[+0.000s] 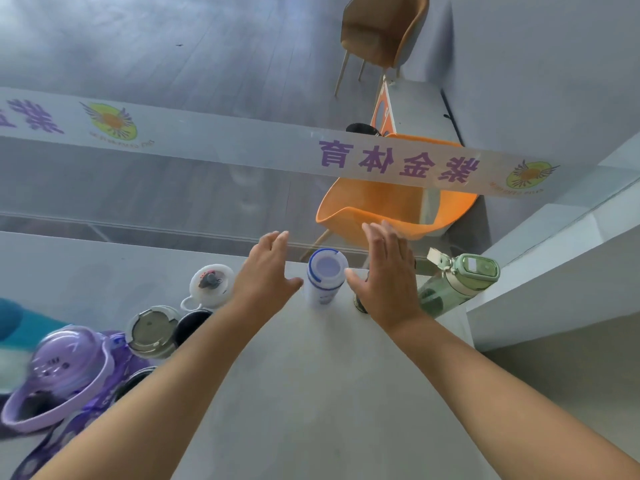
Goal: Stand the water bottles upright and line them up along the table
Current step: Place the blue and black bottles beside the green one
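Note:
A white bottle with a blue-rimmed lid [325, 277] stands upright near the far edge of the grey table [311, 375]. My left hand [268, 270] and my right hand [388, 275] hover open on either side of it, fingers spread, holding nothing. A green bottle [457, 282] stands at the right end. A dark object [359, 303] is mostly hidden behind my right hand. To the left stand a white-lidded bottle [211, 284], a grey-lidded one [152, 330], a black one [192, 325] and a purple bottle with a strap [65, 375].
A glass panel with a printed white band [398, 161] runs along the table's far edge. Behind it sit an orange chair [398, 206] and a brown chair [381, 29]. A white ledge [554, 296] borders the table on the right. A teal item [20, 323] lies far left.

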